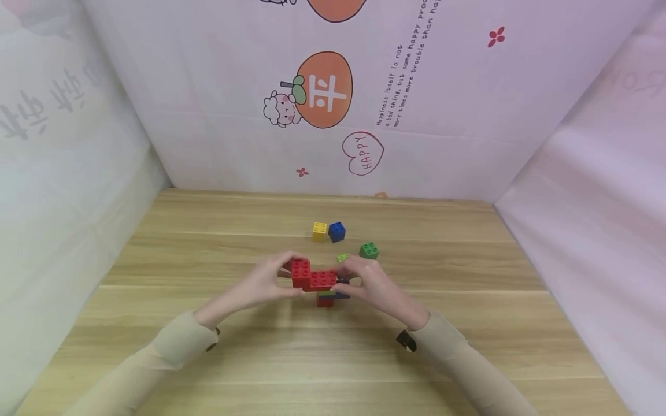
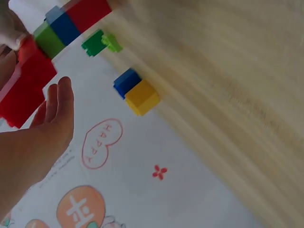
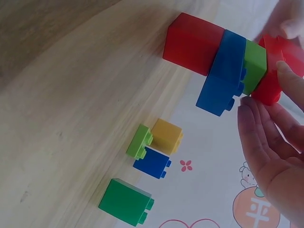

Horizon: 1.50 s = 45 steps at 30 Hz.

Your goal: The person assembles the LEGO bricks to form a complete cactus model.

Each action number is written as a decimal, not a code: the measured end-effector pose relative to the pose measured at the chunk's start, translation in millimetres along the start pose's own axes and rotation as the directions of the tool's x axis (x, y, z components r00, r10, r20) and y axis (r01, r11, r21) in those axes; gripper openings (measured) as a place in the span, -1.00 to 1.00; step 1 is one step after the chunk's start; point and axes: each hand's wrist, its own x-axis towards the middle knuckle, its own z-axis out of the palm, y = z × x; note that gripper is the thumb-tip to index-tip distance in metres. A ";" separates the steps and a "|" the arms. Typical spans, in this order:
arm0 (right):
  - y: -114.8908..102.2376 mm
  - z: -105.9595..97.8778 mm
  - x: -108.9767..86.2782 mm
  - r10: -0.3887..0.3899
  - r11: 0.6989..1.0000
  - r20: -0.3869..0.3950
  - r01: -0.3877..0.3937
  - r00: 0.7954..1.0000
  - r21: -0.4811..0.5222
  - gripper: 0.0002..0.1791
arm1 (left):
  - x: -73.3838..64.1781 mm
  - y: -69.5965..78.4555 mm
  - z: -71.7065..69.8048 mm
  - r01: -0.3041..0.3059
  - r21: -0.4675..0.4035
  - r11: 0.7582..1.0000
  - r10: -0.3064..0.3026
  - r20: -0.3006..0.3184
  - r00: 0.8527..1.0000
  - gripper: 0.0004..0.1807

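Left hand [image 1: 267, 281] and right hand [image 1: 368, 283] grip the red top of a toy-brick stack [image 3: 233, 58]

The left hand pinches a square red brick [image 1: 300, 274], its thumb on the near side and its fingers on the far side. From the left wrist, those fingers look fairly straight, reaching past the brick. The right hand grasps the right end of an oblong red brick [image 1: 323, 280] between thumb and fingers.

The square brick appears to sit on the left end of the oblong brick, which juts out to the left over the stack's lower part. Directly beneath the oblong brick comes a lime-green brick [image 3: 255, 67], then a blue brick [image 3: 222, 71] that sticks out to the right with studs bare, and at the bottom a red base brick [image 3: 194, 43]. The stack is upright, near the middle of the wooden table [image 1: 250, 352].

4 loose bricks lie beyond the hands. A yellow brick [image 1: 319, 232] and a dark-blue brick [image 1: 337, 232] are just beside each other, farthest back. A green brick [image 1: 369, 251] lies to their right and nearer, while a small lime piece [image 1: 343, 257] is partly hidden behind the right hand.

Both forearms wear beige sleeves [image 1: 182, 341]. A white printed cloth [image 1: 224, 138] rises behind the table, bearing orange circles and a heart marked "HAPPY" [image 1: 363, 153].
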 end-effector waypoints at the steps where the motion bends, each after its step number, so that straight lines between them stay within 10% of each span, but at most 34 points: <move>1: -0.2 0.0 -0.1 0.002 1.000 0.001 -0.002 1.000 0.001 -0.65 | 0.7 -1.6 2.1 0.021 -0.017 1.000 -0.021 0.005 1.000 -0.32; 16: 1.8 -2.5 -2.2 0.008 1.000 0.018 -0.008 1.000 0.000 -0.60 | 8.0 -20.2 22.4 0.188 -0.213 0.959 -0.180 0.055 0.982 -0.30; 25: 15.5 -16.6 0.8 0.084 0.996 -0.102 -0.082 0.991 0.018 -0.71 | 11.5 -22.8 25.1 0.238 -0.229 0.944 -0.225 0.080 0.971 -0.35; 45: 52.1 -10.3 7.1 0.245 0.965 0.048 -0.239 0.968 -0.107 -0.71 | 13.2 -25.6 32.5 0.191 -0.287 0.939 -0.175 0.082 0.981 -0.44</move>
